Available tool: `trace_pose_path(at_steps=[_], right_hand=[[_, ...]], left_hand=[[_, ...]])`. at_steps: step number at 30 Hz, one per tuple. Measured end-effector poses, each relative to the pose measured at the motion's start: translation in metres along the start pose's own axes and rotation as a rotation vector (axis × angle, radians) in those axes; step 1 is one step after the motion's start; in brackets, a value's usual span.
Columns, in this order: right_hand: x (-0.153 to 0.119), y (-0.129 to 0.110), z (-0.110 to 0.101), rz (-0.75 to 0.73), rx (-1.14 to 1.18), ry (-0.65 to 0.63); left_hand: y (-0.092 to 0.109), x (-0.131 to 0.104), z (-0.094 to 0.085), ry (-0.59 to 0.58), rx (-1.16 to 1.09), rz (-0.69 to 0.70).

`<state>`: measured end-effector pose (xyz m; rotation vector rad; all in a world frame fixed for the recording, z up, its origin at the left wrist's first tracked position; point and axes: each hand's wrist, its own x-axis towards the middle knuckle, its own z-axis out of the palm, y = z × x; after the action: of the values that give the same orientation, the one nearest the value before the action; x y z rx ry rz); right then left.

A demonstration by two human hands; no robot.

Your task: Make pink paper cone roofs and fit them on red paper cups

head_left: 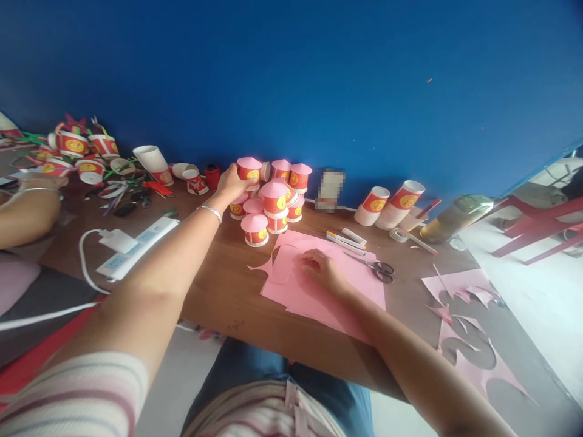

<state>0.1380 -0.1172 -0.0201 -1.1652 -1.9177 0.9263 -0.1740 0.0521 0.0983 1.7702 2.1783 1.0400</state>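
- Pink and red, the cup (250, 164) with a cone roof is left of the frame's centre, above a lower cup (237, 209); I cannot tell whether the two touch.
- The left hand (232, 184) has its fingers closed round that cup's side.
- More roofed cups (276, 197) stand piled just right of it.
- Right of the lower centre, the right hand (317, 267) lies over pink paper (341, 306), fingers loosely curled; whether it grips anything, I cannot tell.
- Scissors (381, 271) lie partly on the paper's right edge, with pens (348, 241) near its top edge.
- Right of centre, two cup stacks (389, 205) lean near a tape roll (399, 235).
- Pink scraps (476, 364) lie at the lower right.
- A power strip (139, 247) is at the left, below a heap of decorated cups (75, 145).
- At the far left edge, another person's arm (30, 212) reaches in.
- A blue wall (291, 73) fills the top.
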Motion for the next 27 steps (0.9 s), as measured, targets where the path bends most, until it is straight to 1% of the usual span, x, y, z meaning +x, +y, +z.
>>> trace_pose_path(at_steps=[4,9,12,16,18,19,21,22,24,25,26,27], right_hand=[[-0.001,-0.002,0.0,-0.002,-0.022,0.016],[-0.001,-0.003,-0.001,-0.02,-0.044,0.012],[-0.001,-0.003,0.0,-0.02,-0.044,0.005],[-0.001,-0.004,0.0,-0.013,-0.043,0.011],[-0.001,-0.004,0.0,-0.002,-0.042,0.02],[-0.001,-0.004,0.0,0.003,-0.04,0.02],[-0.001,-0.004,0.0,0.001,-0.034,0.016],[-0.001,-0.004,0.001,-0.005,-0.03,0.015],[-0.001,-0.002,0.001,-0.015,-0.023,0.017],[0.0,-0.001,0.001,-0.018,-0.02,0.022],[0.0,0.0,0.002,-0.017,-0.016,0.03],[0.001,0.001,0.002,-0.014,-0.013,0.039]], left_hand=[[-0.005,0.001,0.006,-0.067,0.037,0.034],[-0.009,0.001,0.013,-0.08,0.065,0.036],[-0.012,0.001,0.011,-0.122,0.06,0.054],[-0.02,0.002,0.005,-0.108,-0.034,0.023],[-0.025,0.001,0.002,-0.057,-0.099,0.019],[-0.026,-0.001,0.0,-0.01,-0.13,0.022],[-0.025,-0.008,-0.005,0.135,-0.188,0.036],[-0.022,-0.015,-0.008,0.227,-0.212,0.051],[-0.011,-0.035,-0.016,0.393,-0.249,0.094],[-0.003,-0.05,-0.02,0.442,-0.268,0.138],[0.007,-0.068,-0.023,0.45,-0.297,0.206],[0.019,-0.087,-0.025,0.422,-0.334,0.3]])
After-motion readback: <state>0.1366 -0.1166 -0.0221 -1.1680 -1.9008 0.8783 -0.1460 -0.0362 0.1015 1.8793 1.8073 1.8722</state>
